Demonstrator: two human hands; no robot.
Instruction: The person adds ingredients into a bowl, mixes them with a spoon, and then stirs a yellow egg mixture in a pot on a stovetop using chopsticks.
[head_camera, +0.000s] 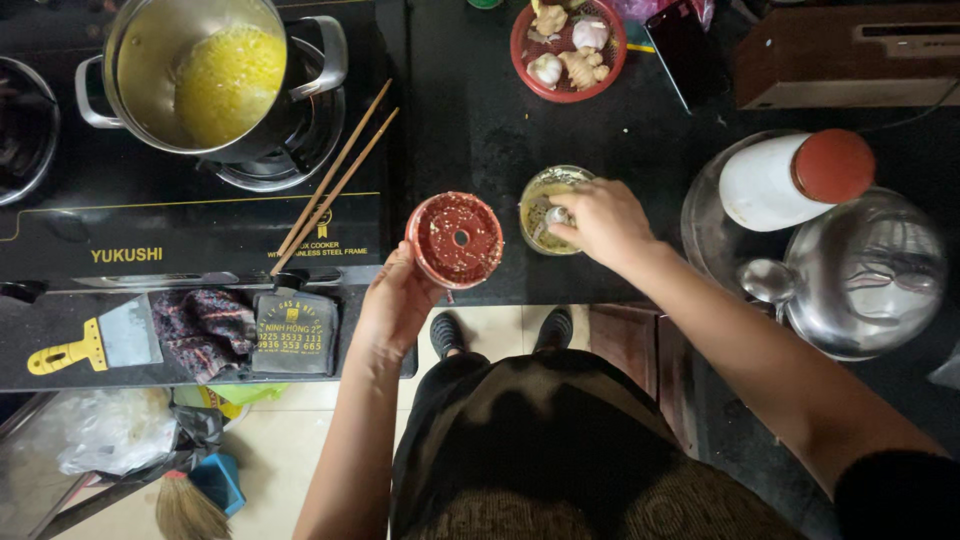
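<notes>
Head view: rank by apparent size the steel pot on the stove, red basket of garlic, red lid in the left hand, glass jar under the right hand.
1. steel pot, clearly largest.
2. red basket and red lid: look about alike; the lid is held nearer the camera, so unranked.
3. glass jar, smallest, partly hidden by the right hand.

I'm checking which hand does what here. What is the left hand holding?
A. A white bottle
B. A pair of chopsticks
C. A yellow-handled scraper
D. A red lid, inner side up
D: the left hand grips the red lid by its edge, inner side up, while the right hand reaches into the small jar beside it; the chopsticks lie untouched on the stove.
</notes>
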